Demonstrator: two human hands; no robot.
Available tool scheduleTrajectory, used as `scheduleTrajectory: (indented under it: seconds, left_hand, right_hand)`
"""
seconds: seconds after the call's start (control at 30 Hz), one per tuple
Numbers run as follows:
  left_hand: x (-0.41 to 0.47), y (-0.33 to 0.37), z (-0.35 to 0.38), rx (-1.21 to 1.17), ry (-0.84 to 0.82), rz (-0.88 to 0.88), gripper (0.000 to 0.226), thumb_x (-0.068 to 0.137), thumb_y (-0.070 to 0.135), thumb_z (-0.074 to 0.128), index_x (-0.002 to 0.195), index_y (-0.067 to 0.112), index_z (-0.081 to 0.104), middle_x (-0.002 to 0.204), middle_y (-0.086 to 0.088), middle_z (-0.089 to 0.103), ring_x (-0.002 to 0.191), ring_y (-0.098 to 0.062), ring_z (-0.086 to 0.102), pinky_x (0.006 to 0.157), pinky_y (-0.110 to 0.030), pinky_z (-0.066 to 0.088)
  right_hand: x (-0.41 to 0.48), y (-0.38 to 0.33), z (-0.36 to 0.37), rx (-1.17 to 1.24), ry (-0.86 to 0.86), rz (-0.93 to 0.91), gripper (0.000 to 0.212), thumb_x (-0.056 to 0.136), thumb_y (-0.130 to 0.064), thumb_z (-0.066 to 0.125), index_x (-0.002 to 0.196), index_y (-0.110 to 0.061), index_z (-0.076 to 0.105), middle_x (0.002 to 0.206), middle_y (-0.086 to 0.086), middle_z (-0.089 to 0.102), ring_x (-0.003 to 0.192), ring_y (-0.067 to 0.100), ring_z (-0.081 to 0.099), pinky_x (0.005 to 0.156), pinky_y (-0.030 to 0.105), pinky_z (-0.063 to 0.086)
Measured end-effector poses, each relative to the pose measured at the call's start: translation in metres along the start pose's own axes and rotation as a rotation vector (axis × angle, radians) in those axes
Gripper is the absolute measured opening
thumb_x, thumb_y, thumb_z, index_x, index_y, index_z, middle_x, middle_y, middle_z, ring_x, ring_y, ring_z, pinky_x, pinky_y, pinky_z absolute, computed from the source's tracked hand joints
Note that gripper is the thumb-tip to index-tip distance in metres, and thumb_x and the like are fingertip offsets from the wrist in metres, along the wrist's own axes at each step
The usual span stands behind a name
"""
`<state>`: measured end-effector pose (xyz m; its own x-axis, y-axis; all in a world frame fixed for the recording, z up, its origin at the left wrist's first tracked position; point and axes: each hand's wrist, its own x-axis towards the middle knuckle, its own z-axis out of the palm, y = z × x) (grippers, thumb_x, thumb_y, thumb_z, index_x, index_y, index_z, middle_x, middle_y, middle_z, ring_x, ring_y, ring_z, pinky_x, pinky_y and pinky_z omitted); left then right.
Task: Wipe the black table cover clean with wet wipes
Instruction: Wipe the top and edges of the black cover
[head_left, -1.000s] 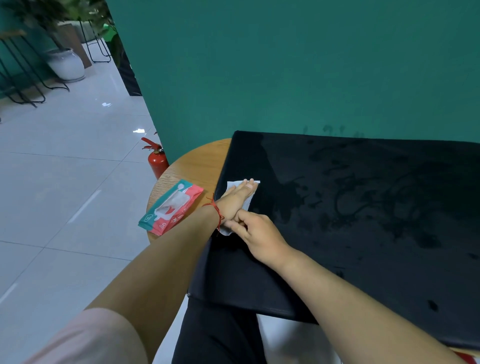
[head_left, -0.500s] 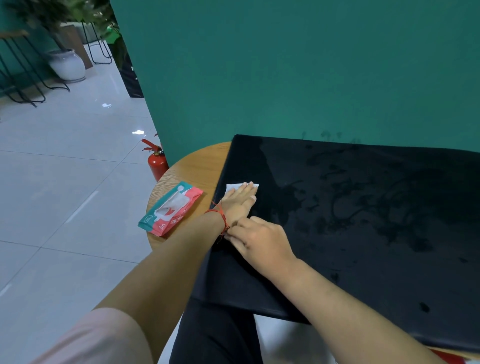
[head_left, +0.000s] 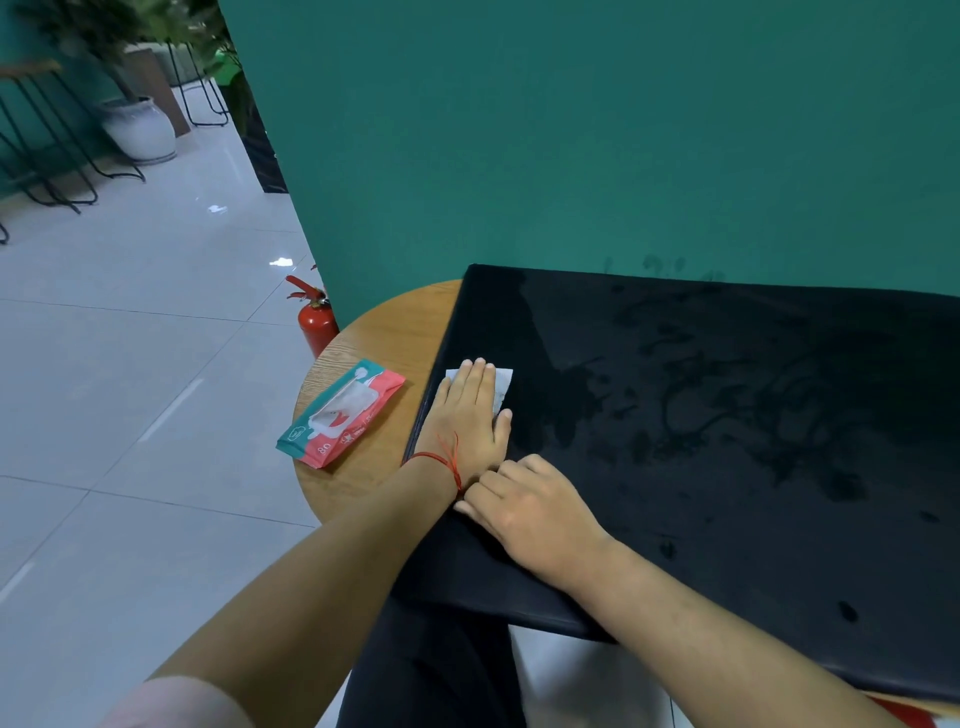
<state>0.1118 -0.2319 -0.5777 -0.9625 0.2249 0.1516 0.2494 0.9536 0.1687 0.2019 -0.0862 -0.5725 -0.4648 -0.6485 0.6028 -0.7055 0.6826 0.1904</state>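
The black table cover lies over a round wooden table, with wet streaks and dark spots across its middle and right. My left hand lies flat, fingers straight, pressing a white wet wipe onto the cover near its left edge. A red string is tied round that wrist. My right hand rests on the cover just behind the left wrist, fingers loosely bent, touching the wrist; whether it holds the wipe's near edge is hidden.
A teal-and-red wet-wipe pack lies on the bare wood left of the cover. A green wall stands right behind the table. A red fire extinguisher stands on the tiled floor to the left. Stools and a potted plant are far left.
My left hand has flattened over the wipe and slid a little away from me along the cover's left edge. My right hand has followed, staying behind the wrist.
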Motion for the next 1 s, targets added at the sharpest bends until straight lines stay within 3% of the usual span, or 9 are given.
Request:
scheduleTrajectory:
  seconds: [0.1, 0.2, 0.3, 0.37, 0.43, 0.5, 0.57, 0.73, 1.0]
  left_hand:
    - [0.0, 0.002, -0.004, -0.008, -0.025, -0.017, 0.065, 0.104, 0.045, 0.024, 0.155, 0.008, 0.042, 0.16, -0.009, 0.044, 0.15, -0.024, 0.037, 0.126, -0.041, 0.027]
    - [0.001, 0.002, 0.0, -0.005, -0.12, -0.024, 0.063, 0.11, 0.041, 0.024, 0.165, 0.009, 0.023, 0.172, -0.008, 0.022, 0.16, -0.023, 0.017, 0.131, -0.043, 0.012]
    - [0.0, 0.003, 0.002, -0.012, -0.17, -0.03, 0.066, 0.111, 0.041, 0.023, 0.167, 0.009, 0.01, 0.176, -0.007, 0.007, 0.162, -0.022, 0.002, 0.131, -0.042, 0.001]
    - [-0.001, 0.003, 0.001, -0.018, -0.176, -0.03, 0.068, 0.11, 0.044, 0.021, 0.167, 0.009, 0.007, 0.176, -0.007, 0.003, 0.162, -0.021, -0.002, 0.131, -0.042, -0.001]
    - [-0.006, 0.005, 0.001, -0.002, -0.164, -0.041, 0.075, 0.105, 0.05, 0.012, 0.167, 0.009, 0.008, 0.176, -0.007, 0.003, 0.162, -0.022, -0.002, 0.131, -0.042, -0.002]
    - [-0.016, 0.007, 0.001, 0.013, -0.147, -0.03, 0.083, 0.099, 0.055, 0.003, 0.167, 0.009, 0.009, 0.176, -0.007, 0.004, 0.162, -0.022, -0.001, 0.131, -0.042, -0.001]
    - [-0.028, 0.009, 0.002, 0.024, -0.131, -0.01, 0.088, 0.095, 0.058, -0.003, 0.167, 0.009, 0.011, 0.175, -0.008, 0.007, 0.162, -0.023, 0.002, 0.132, -0.042, 0.001]
    - [-0.06, 0.003, 0.002, 0.029, -0.109, 0.033, 0.087, 0.097, 0.06, -0.001, 0.167, 0.009, 0.012, 0.175, -0.008, 0.008, 0.162, -0.021, 0.002, 0.132, -0.043, 0.006]
    - [-0.118, 0.003, -0.015, -0.018, -0.14, 0.002, 0.085, 0.097, 0.062, -0.003, 0.168, 0.015, 0.003, 0.176, -0.002, -0.004, 0.161, -0.016, -0.009, 0.127, -0.032, -0.01]
  right_hand:
    - [-0.001, 0.003, -0.001, -0.027, 0.035, -0.002, 0.038, 0.114, -0.037, 0.049, 0.082, -0.023, 0.064, 0.074, -0.006, 0.06, 0.067, 0.017, 0.052, 0.062, 0.035, 0.044]
    - [-0.005, 0.006, -0.006, -0.033, -0.013, -0.051, 0.036, 0.114, -0.038, 0.047, 0.086, -0.025, 0.066, 0.077, -0.008, 0.061, 0.071, 0.017, 0.052, 0.066, 0.034, 0.046]
    - [-0.01, 0.023, -0.019, 0.057, -0.188, -0.13, 0.034, 0.114, -0.046, 0.041, 0.105, -0.029, 0.069, 0.09, -0.011, 0.067, 0.084, 0.017, 0.057, 0.081, 0.037, 0.05]
    - [-0.013, 0.051, -0.028, 0.145, -0.261, 0.05, 0.037, 0.111, -0.052, 0.039, 0.119, -0.032, 0.069, 0.105, -0.012, 0.071, 0.095, 0.018, 0.062, 0.089, 0.04, 0.049]
    - [-0.028, 0.085, -0.032, 0.185, -0.218, 0.386, 0.041, 0.11, -0.052, 0.04, 0.13, -0.029, 0.067, 0.122, -0.011, 0.071, 0.11, 0.02, 0.063, 0.095, 0.043, 0.048]
    - [-0.049, 0.108, -0.029, 0.136, -0.241, 0.663, 0.048, 0.111, -0.051, 0.036, 0.144, -0.025, 0.058, 0.142, -0.006, 0.062, 0.129, 0.023, 0.056, 0.106, 0.045, 0.047]
    - [-0.062, 0.115, -0.023, 0.147, -0.322, 0.811, 0.057, 0.11, -0.054, 0.034, 0.155, -0.022, 0.046, 0.156, -0.003, 0.05, 0.143, 0.023, 0.044, 0.115, 0.046, 0.04]
    - [-0.06, 0.115, -0.016, 0.131, -0.444, 0.826, 0.065, 0.109, -0.061, 0.026, 0.164, -0.028, 0.032, 0.169, -0.004, 0.036, 0.156, 0.02, 0.028, 0.127, 0.045, 0.024]
    - [-0.059, 0.113, -0.019, 0.121, -0.486, 0.823, 0.066, 0.108, -0.063, 0.02, 0.164, -0.031, 0.032, 0.172, -0.003, 0.029, 0.159, 0.02, 0.02, 0.129, 0.045, 0.018]
